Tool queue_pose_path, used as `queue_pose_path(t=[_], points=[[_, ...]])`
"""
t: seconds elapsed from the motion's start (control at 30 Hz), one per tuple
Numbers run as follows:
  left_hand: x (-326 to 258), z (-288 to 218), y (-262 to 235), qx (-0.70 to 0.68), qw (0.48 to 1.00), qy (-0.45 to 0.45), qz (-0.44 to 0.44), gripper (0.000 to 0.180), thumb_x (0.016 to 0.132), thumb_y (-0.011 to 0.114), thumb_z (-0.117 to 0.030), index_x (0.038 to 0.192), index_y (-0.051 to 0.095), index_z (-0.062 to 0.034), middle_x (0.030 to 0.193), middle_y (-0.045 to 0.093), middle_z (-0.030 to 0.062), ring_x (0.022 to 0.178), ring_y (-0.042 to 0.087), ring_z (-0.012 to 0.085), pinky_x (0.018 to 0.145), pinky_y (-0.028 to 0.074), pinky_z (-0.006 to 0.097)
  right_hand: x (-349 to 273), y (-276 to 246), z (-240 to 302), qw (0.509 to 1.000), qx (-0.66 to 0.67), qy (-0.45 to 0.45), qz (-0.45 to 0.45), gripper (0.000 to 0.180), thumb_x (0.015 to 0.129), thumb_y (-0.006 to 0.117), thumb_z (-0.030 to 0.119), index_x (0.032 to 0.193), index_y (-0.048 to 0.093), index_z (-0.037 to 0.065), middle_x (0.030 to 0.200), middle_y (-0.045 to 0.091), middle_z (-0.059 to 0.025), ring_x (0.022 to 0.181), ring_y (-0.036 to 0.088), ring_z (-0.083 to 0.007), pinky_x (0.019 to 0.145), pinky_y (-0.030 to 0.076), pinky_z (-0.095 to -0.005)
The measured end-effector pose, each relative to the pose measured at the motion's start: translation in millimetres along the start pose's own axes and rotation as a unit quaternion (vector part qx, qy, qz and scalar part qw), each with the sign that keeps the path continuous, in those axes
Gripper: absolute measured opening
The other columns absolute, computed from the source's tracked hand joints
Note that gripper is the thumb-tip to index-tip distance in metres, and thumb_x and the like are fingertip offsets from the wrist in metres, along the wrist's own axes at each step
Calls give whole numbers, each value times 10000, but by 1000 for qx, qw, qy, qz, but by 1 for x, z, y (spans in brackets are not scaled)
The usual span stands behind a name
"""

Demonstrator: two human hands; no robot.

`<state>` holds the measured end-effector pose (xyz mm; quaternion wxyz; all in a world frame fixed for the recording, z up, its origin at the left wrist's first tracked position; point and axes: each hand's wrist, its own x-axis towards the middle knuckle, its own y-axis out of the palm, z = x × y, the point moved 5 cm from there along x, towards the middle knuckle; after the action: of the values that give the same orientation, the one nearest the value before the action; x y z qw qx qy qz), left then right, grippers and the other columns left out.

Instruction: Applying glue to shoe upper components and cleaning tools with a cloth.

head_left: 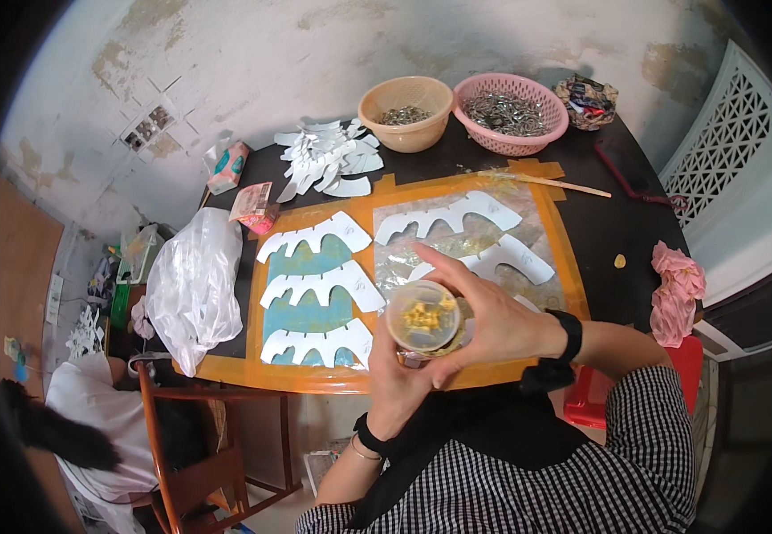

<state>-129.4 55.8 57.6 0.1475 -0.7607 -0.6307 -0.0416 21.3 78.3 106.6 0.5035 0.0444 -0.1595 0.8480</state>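
Between my two hands is a small round clear plastic tub (pixel 424 318) with lumps of yellow stuff showing through its top. My left hand (pixel 397 381) wraps it from the lower left. My right hand (pixel 490 322) grips its right side, with fingers reaching round the back. Under and around them lie flat white scallop-edged cutouts, such as one cutout (pixel 319 343) left of my hands and another (pixel 448 219) beyond them. My right hand partly covers a further cutout (pixel 528 260).
Behind stand a tan basket (pixel 406 133) and a pink basket (pixel 511 138) of small metal pieces, beside piled white pieces (pixel 328 160). A wooden stick (pixel 564 184) lies at the far right. A plastic bag (pixel 195 285) sits left, pink cloth (pixel 675 294) right. Another person (pixel 105 427) sits at lower left.
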Motion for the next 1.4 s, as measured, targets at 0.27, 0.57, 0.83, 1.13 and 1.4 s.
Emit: queue_pose_path(t=[0.27, 0.57, 0.83, 1.13, 1.4], points=[[4, -19, 4, 207, 971, 119, -9, 850, 588, 895, -162, 1316, 473, -41, 1220, 541, 177, 1072, 591, 356, 850, 526, 411, -9, -10, 16, 986, -156, -53, -13, 1072, 615, 902, 211, 1479, 294, 30, 1343, 476, -173, 1250, 496, -319, 1047, 404, -417], [0, -40, -1, 248, 967, 45, 30, 832, 596, 906, -228, 1298, 498, -53, 1105, 576, 151, 965, 619, 335, 793, 533, 397, -19, -14, 43, 928, -254, -244, -118, 866, 648, 872, 112, 1385, 428, 11, 1251, 535, -176, 1157, 555, -325, 966, 469, -376], [-9, -6, -21, 65, 994, 92, 6, 823, 630, 887, -75, 1339, 469, -49, 1349, 520, 132, 1360, 406, 332, 1082, 365, 428, 15, -57, 43, 976, -41, -142, -163, 822, 695, 781, -33, 1411, 379, 4, 1331, 495, -125, 1217, 514, -204, 1030, 437, -327], [-23, 4, -25, -95, 995, 28, -2, 901, 624, 901, -92, 1389, 428, -36, 1402, 488, 112, 1301, 443, 245, 1087, 352, 367, 105, -139, -88, 977, 9, 165, -135, 744, 712, 746, -52, 1368, 402, 21, 1183, 561, -93, 1028, 590, -160, 859, 515, -261], [-34, 29, -34, 25, 995, 92, -31, 831, 622, 902, -100, 1333, 478, -31, 1363, 516, 118, 1215, 499, 240, 1033, 390, 340, 131, -145, -121, 844, -521, 85, -88, 867, 656, 815, 474, 1266, 538, -76, 1219, 578, -264, 1146, 532, -373, 1015, 404, -421]])
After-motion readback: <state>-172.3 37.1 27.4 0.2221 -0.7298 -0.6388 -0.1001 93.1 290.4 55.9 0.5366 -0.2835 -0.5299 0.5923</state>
